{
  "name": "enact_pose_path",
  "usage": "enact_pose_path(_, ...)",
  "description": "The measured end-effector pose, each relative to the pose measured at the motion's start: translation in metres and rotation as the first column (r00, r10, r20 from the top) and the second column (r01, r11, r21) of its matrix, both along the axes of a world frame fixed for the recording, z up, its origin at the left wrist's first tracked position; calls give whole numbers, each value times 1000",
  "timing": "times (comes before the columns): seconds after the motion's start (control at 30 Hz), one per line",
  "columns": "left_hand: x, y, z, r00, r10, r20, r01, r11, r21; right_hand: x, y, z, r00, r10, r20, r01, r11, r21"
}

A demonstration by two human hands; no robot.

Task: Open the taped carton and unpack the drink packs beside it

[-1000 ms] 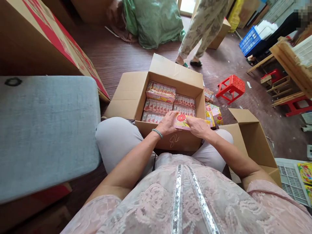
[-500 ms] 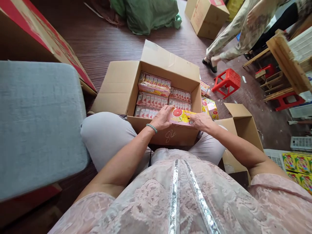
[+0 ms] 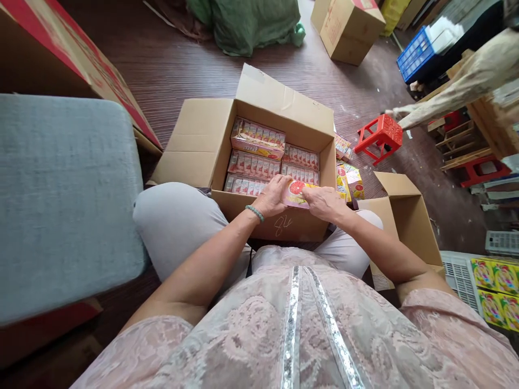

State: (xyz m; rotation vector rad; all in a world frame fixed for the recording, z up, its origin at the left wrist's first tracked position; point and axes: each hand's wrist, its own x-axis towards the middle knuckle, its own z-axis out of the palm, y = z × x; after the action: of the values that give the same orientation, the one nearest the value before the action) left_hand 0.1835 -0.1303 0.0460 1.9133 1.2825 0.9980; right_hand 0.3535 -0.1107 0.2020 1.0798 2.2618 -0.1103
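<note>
A small pink-and-yellow box with a grapefruit picture (image 3: 296, 201) is held over the near edge of an open carton (image 3: 271, 217). My left hand (image 3: 274, 198), with a green bead bracelet on the wrist, grips its left end. My right hand (image 3: 324, 203) lies across its front and right part, the fingers bent against the printed face; its fingertips are partly hidden. Inside the carton are several packed display boxes (image 3: 258, 141) of small packets, one at the back left standing higher than the others.
Right of the carton lie more fruit-printed boxes (image 3: 352, 182), a red stool (image 3: 380, 136) and an open empty carton (image 3: 416, 221). A grey padded seat (image 3: 68, 205) is at my left. Another person's leg (image 3: 458, 86) is at the upper right, near a blue crate (image 3: 416, 54).
My right hand has slid left along the box, covering more of its printed face. The other person has stepped to the right, uncovering the blue crate.
</note>
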Motion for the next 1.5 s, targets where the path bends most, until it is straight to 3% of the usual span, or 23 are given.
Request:
enact_pose_path(0.13, 1, 0, -1, 1000, -3, 6, 3, 1000, 6, -19, 0, -11, 999, -9, 35, 8, 1000, 6)
enact_pose_path(0.27, -2, 1, 1, 1000, -21, 3, 21, 1000, -1, -9, 3, -10, 994, -20, 104, 21, 1000, -13)
enact_pose_path(0.37, 0, 1, 3, 999, -39, 4, 39, 999, -9, 20, 8, -2, 980, -74, 185, 76, 997, -6)
enact_pose_path(0.53, 10, 1, 5, 997, -73, 6, 73, 997, -30, 72, 13, 9, 977, -65, 201, 64, 998, 9)
enact_pose_path(0.8, 10, 3, 1, 998, -61, -15, 61, 998, -28, 138, 25, 8, 944, -200, 261, 196, 980, 41)
enact_pose_path(0.9, 9, 2, 1, 998, -59, -27, 59, 998, -28, 167, 33, 6, 955, -218, 200, 215, 976, 39)
enact_pose_path(0.97, 6, 2, 1, 999, -42, -27, 41, 999, -33, 187, 37, 7, 947, -295, 128, 292, 956, 40)
enact_pose_path(1.07, 2, 5, -1, 1000, 5, -30, -6, 999, -52, 206, 39, 11, 879, -468, -84, 476, 870, 132)
enact_pose_path(1.13, 0, 7, -1, 999, 17, -40, -19, 998, -60, 199, 34, 10, 856, -449, -254, 500, 845, 190)
enact_pose_path(1.2, 1, 9, 0, 999, 5, -39, -7, 998, -55, 174, 26, 2, 883, -317, -347, 395, 900, 183)
enact_pose_path(1.27, 2, 8, 1, 1000, -15, -25, 14, 999, -50, 139, 19, -11, 925, -176, -337, 229, 966, 124)
enact_pose_path(1.33, 2, 6, 2, 999, -33, -7, 33, 998, -52, 107, 17, -25, 960, -97, -262, 125, 988, 91)
enact_pose_path(1.4, 0, 2, 2, 999, -43, 22, 44, 997, -59, 88, 20, -34, 974, -80, -211, 105, 989, 107)
enact_pose_path(1.5, -6, -1, -4, 998, -4, 59, 8, 997, -80, 86, 30, -35, 971, -119, -208, 154, 975, 161)
